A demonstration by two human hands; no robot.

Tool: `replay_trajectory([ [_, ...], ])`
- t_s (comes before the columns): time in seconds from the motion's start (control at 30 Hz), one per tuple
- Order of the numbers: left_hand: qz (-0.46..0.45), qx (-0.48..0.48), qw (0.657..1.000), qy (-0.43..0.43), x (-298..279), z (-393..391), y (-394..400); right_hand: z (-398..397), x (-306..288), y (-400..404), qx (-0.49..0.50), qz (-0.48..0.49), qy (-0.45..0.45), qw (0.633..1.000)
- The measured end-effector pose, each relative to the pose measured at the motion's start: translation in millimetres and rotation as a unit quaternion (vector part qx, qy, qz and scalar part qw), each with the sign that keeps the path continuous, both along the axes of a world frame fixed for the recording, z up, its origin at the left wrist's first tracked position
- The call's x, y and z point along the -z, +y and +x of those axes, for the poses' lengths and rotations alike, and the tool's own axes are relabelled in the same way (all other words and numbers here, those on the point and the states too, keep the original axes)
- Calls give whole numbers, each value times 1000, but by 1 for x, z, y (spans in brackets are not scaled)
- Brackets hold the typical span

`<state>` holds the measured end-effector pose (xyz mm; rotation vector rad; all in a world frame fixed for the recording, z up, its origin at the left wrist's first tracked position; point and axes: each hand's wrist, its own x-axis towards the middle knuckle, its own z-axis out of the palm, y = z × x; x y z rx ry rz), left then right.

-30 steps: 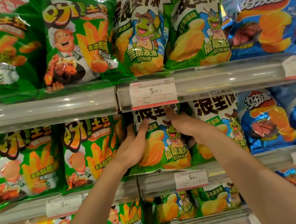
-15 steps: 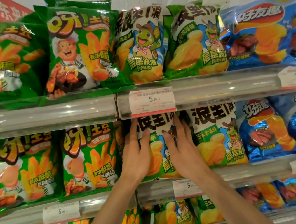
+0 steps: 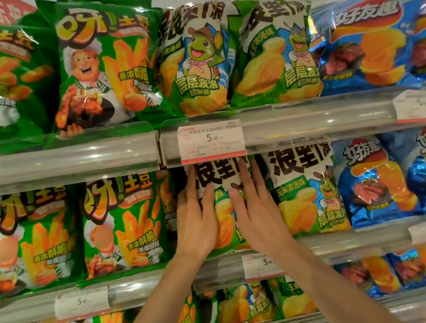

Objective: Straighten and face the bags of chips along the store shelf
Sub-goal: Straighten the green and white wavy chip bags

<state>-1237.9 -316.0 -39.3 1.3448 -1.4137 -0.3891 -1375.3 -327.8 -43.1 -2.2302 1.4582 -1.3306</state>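
On the middle shelf (image 3: 358,239) stands a green and white frog chip bag (image 3: 220,177), upright and facing out. My left hand (image 3: 196,222) lies flat against its left half, fingers straight and pointing up. My right hand (image 3: 258,210) lies flat on its right half, fingers straight too. Most of the bag's front is hidden behind my hands. A matching frog bag (image 3: 306,191) stands right beside it.
Green fry bags (image 3: 124,223) fill the left of the middle shelf and blue bags (image 3: 374,180) the right. The top shelf (image 3: 311,120) carries the same brands. Price tags (image 3: 210,140) sit on the clear shelf rails. A lower shelf holds more bags.
My hands went from gripping the bag's sides to lying flat on its front. The bag now stands straighter and further back. The camera has tilted upward.
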Motion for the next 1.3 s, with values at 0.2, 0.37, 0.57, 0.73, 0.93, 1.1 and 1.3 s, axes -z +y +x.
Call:
replay_trajectory([
  [0.2,0,35,999,-35,-3,9,3,-5,-14,12,-20,53,-9,998],
  [0.37,7,52,998,-29,-8,24,31,-25,-18,31,-43,108,-47,992],
  [0.57,18,81,996,-12,4,46,74,-40,-3,78,-22,140,-194,971],
  [0.73,61,148,987,27,12,69,104,-33,19,114,39,158,-203,966],
  [0.93,100,175,977,70,28,104,118,-10,43,137,77,193,-221,953],
  [1.1,89,153,978,109,30,110,128,-2,37,145,54,196,-210,956],
  [1.3,64,94,986,120,21,106,140,-6,23,134,7,182,-232,956],
])
